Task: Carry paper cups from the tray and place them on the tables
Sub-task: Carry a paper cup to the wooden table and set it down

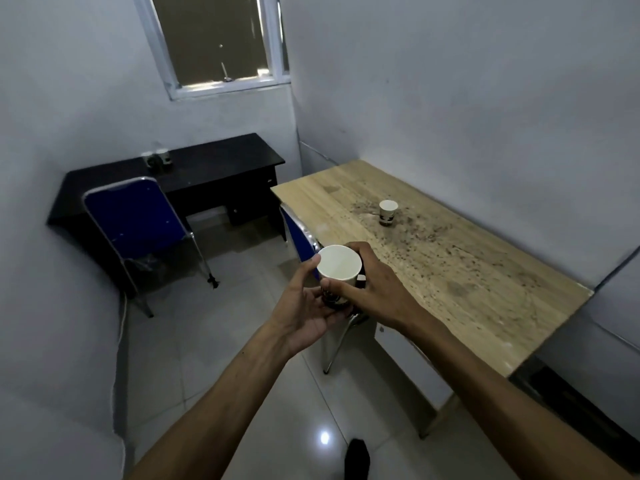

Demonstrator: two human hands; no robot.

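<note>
While both hands grip it, left hand (304,308) fingers curled under its base, right hand (372,284) fingers round its side, the cup (338,266) is upright, white inside, dark-printed outside, just beside the wooden desk (467,271)

Small office room: black desk (180,174), wooden table (433,258), blue chairs (138,216).

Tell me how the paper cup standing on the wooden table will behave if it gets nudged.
The paper cup looks empty and thin-walled, so probably very light and easily slid. It stands upright, narrower at its base, so a high nudge would likely tip it. On its side, it would probably roll in a curve.
</note>
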